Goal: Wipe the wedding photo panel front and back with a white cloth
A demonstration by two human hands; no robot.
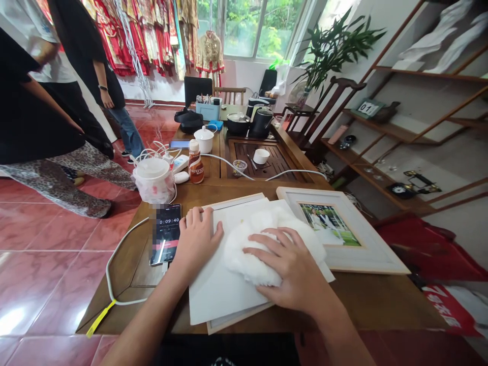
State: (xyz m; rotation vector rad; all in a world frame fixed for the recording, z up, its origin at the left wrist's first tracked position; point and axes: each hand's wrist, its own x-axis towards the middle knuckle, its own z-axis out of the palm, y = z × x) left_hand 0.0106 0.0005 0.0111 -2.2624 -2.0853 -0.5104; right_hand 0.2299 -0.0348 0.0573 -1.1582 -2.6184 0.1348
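Note:
My right hand point(292, 262) lies over a fluffy white wad of stuffing point(240, 249), fingers spread and curved across its top, thumb at its near side. Beneath the wad is a white sheet point(217, 295), set at a slant over a pale wooden frame point(244, 319) whose edges peek out at top and bottom. Flat at the sheet's left edge rests my left hand point(200, 236), thumb apart, holding nothing. Close to its left lies a phone point(166, 234) with a running timer. On the right, a framed wedding photo point(330, 223) with a wide pale border lies face up.
A wrapped white tub point(153, 178), a brown bottle point(196, 162) and a lidded white pot point(205, 140) stand beyond the phone. Farther back is a tea tray point(274, 162) with a cup. A white cable point(109, 274) loops at left. Other people point(87, 66) stand at far left.

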